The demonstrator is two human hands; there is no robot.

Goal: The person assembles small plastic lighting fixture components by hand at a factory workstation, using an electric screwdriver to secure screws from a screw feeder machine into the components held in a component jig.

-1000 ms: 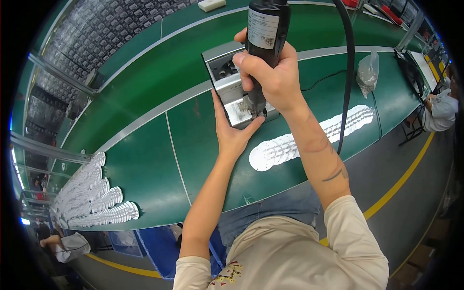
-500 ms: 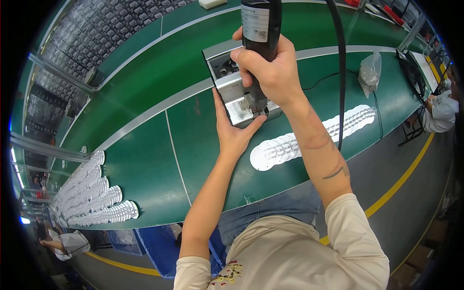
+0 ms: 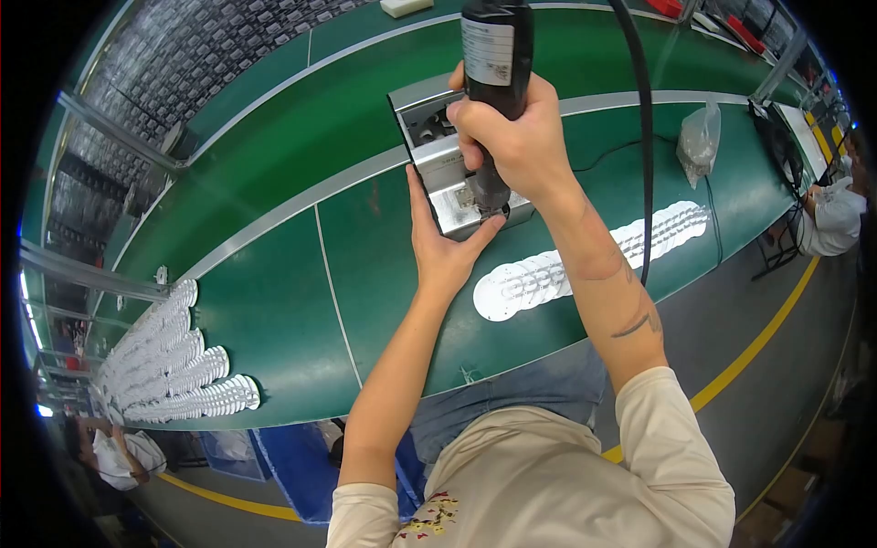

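My right hand (image 3: 521, 137) is wrapped around a black power screwdriver (image 3: 498, 64) with a white label, held upright over a silver metal housing (image 3: 442, 164). The screwdriver's lower end reaches down to the housing's near part; its tip is hard to make out. My left hand (image 3: 441, 260) grips the near end of the housing, fingers along its left side and thumb at the near right corner beside the screwdriver's lower end. Dark parts show inside the open far section of the housing. My right hand and the screwdriver hide some of it.
Overlapping white discs (image 3: 521, 290) lie in a row under my right forearm, with more rows (image 3: 215, 395) at the left. A clear bag of small parts (image 3: 699, 146) sits at the right. A thick black cable (image 3: 645, 137) hangs beside my right arm. Other people sit at both sides.
The screwdriver and my right hand have shifted very slightly to the right in view. My left hand keeps its grip on the housing. A person at far left has moved an arm.
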